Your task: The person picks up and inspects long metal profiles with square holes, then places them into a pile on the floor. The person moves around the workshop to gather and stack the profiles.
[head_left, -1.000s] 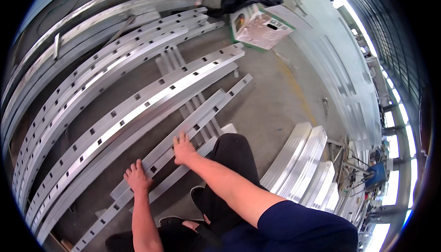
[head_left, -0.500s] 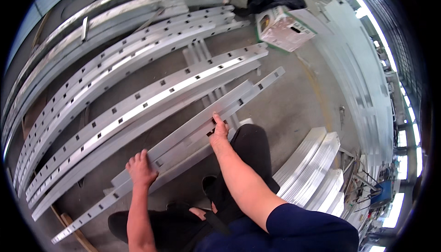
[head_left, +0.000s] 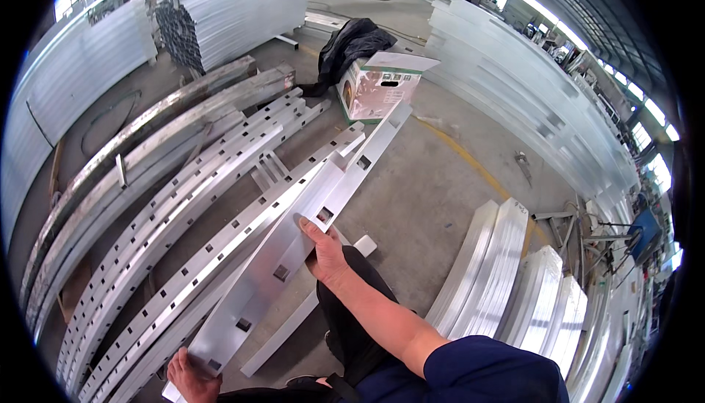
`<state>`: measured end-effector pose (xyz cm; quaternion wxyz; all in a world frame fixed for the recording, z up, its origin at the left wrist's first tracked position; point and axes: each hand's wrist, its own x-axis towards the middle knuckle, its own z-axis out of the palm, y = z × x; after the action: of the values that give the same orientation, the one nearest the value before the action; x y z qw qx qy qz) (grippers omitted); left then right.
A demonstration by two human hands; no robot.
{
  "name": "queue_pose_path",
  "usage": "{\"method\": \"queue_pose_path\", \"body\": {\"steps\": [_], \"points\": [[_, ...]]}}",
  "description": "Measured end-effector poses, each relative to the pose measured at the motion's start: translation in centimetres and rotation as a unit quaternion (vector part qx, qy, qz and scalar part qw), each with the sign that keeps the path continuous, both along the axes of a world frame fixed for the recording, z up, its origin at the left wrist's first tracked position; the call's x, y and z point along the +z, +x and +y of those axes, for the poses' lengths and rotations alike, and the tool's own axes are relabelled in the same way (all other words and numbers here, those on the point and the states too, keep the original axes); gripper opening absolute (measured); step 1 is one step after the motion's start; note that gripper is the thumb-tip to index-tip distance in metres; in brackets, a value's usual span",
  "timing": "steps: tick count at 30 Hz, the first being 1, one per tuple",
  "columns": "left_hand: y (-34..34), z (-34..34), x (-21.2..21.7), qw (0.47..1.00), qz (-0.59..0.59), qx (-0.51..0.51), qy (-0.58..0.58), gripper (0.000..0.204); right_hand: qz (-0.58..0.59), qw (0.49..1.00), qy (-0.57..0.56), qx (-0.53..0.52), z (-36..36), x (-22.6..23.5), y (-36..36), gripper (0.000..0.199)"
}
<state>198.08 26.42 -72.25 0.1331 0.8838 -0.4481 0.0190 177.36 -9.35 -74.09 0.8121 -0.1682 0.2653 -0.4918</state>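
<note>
A long silver aluminium profile (head_left: 253,296) with square holes punched along it slants in front of me, its far end pointing toward the carton. My right hand (head_left: 327,252) grips it near the middle, thumb on the upper face and fingers underneath. At its near end, my left hand (head_left: 194,381) is closed around the edge; part of that hand is cut off by the shadow at the picture's rim. A second metal strip (head_left: 332,172) lies along the profile's left side. Below it, a plain bar (head_left: 283,333) rests at an angle beside my leg.
Punched rails (head_left: 242,157) lie in rows to the left, on cross-pieces. A carton (head_left: 378,95) with black plastic (head_left: 356,51) on it stands ahead. Stacked profiles (head_left: 485,278) sit at the right, with long white stacks (head_left: 514,80) behind them. A yellow line (head_left: 477,157) crosses the floor.
The profile has been lifted and tilted, its broad punched face now turned up. My left hand has moved down toward its near end. The view has swung up, showing more background.
</note>
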Motion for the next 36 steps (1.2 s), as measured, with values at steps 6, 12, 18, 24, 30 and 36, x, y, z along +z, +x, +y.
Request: {"method": "queue_pose_path", "body": {"steps": [6, 12, 18, 24, 30, 36], "points": [[-0.6, 3.9, 2.7, 1.000, -0.023, 0.018, -0.011, 0.095, -0.015, 1.000, 0.001, 0.004, 3.1, 5.0, -0.9, 0.028], [-2.5, 5.8, 2.2, 1.000, -0.017, 0.018, -0.018, 0.098, -0.008, 0.999, -0.023, -0.029, 5.7, 5.1, -2.7, 0.028], [-4.1, 6.6, 0.7, 0.996, -0.070, -0.022, -0.053, 0.095, -0.039, 0.999, -0.011, -0.012, 6.1, 4.4, -5.0, 0.025], [-5.0, 6.0, 1.0, 0.997, -0.057, -0.005, -0.049, 0.073, -0.017, 1.000, 0.010, 0.012, 5.7, 2.6, -5.0, 0.031], [-4.7, 5.6, 2.1, 0.997, -0.024, -0.012, -0.076, 0.066, 0.528, 0.707, -0.469, -0.012, 5.5, -0.3, -8.2, 0.041], [-2.7, 8.1, 0.2, 0.996, -0.013, 0.037, -0.080, 0.067, 0.112, 0.993, -0.031, -0.015, 7.9, 2.8, -6.1, 0.039]]}}
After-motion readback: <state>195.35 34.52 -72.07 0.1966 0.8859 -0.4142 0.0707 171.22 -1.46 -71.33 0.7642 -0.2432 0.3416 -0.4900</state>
